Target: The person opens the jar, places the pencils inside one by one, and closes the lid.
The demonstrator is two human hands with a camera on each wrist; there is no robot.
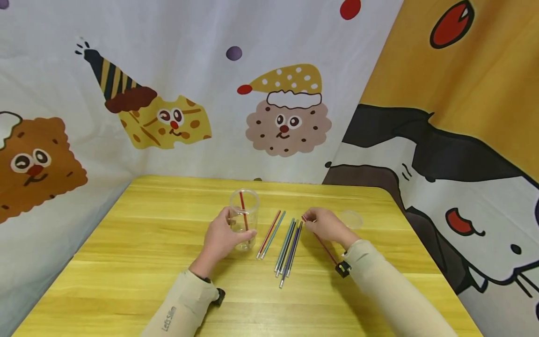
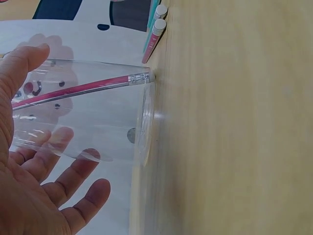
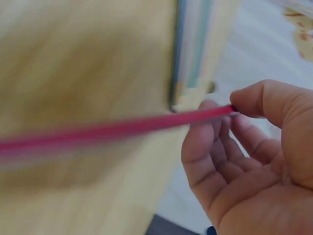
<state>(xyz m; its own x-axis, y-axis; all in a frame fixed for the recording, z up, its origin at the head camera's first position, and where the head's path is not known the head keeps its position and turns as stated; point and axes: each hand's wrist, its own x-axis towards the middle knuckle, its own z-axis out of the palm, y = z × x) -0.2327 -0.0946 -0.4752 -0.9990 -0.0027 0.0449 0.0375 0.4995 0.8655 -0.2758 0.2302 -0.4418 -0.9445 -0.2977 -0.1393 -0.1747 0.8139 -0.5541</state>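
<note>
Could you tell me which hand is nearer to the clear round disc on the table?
Right. The right hand is just left of the clear disc, pinching a red pencil; the left hand is farther away, beyond the loose pencils, holding the clear cup.

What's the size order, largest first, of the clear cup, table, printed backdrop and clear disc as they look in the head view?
1. Printed backdrop
2. Table
3. Clear cup
4. Clear disc, faint against the table but plainly smaller than the cup
</note>
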